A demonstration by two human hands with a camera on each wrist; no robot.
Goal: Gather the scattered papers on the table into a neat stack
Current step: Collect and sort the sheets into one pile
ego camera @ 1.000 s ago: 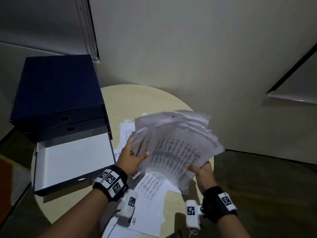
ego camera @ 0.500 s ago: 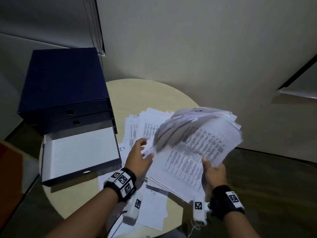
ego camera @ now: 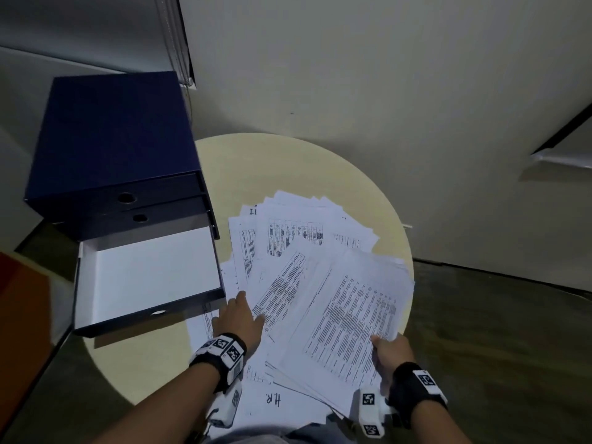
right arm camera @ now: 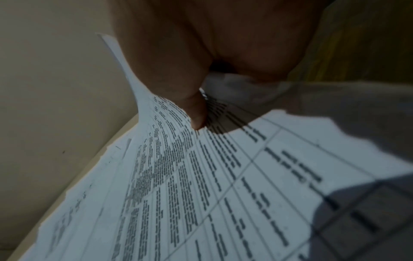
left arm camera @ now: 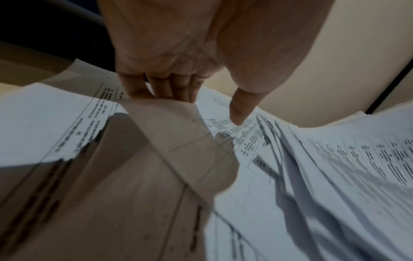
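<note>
Left hand [ego camera: 238,318]: laid palm down on the papers [ego camera: 307,283], fingers [left arm camera: 143,86] held straight and close together, thumb [left arm camera: 240,107] spread apart with its tip touching a sheet. Left forearm is extended forward, a band worn at the wrist.

Right hand [ego camera: 389,349]: closed on the near right corner of the bundle, thumb [right arm camera: 194,109] pressed on top. A dark band is worn at the wrist.

Blue drawer box [ego camera: 115,145], bottom drawer [ego camera: 150,277] open.

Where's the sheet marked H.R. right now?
In the head view the H.R. sheet lies flat at the table's near edge, between the two wrists, partly under the bundle of papers gripped by the right hand.
</note>
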